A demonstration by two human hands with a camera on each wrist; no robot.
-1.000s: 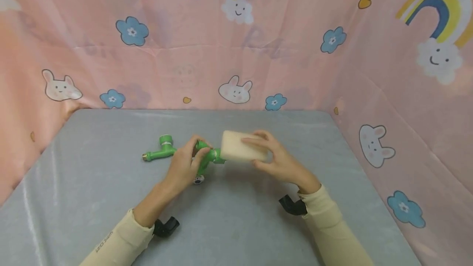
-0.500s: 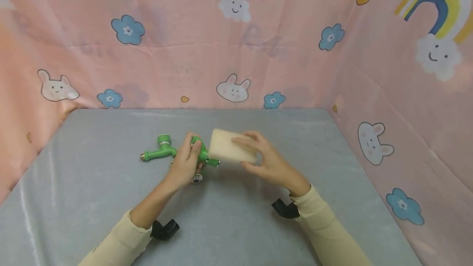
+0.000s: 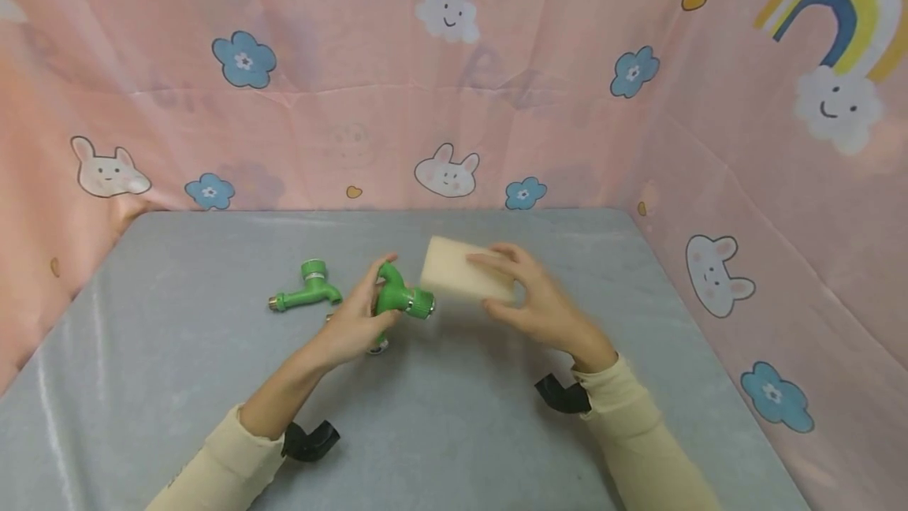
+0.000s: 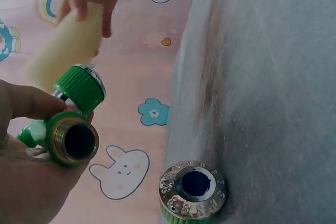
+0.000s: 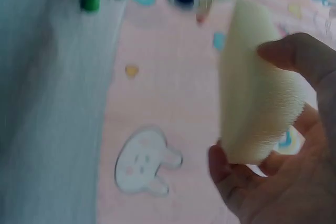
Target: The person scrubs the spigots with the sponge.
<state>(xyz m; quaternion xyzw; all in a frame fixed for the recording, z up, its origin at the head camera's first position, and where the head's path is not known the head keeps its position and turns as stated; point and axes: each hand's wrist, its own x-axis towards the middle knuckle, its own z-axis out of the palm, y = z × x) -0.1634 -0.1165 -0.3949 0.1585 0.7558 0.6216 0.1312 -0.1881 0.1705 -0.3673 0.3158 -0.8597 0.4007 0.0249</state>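
Above grey cloth (image 3: 454, 432), left hand (image 3: 353, 323) grips tap (image 3: 395, 298), right hand (image 3: 549, 310) pinches sponge (image 3: 455, 268).

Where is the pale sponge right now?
In the head view, the sponge is in the right hand, just right of the green tap gripped by the left hand.

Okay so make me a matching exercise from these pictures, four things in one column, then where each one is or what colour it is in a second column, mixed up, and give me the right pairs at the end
Things
1. Cream block
2. Leftmost tap in the head view
3. Tap nearest the block
4. Backdrop cloth

Places and colours
A. Lying on the grey table
B. Mostly pink
C. Held in the right hand
D. Held in the left hand

Right pairs: 1-C, 2-A, 3-D, 4-B.
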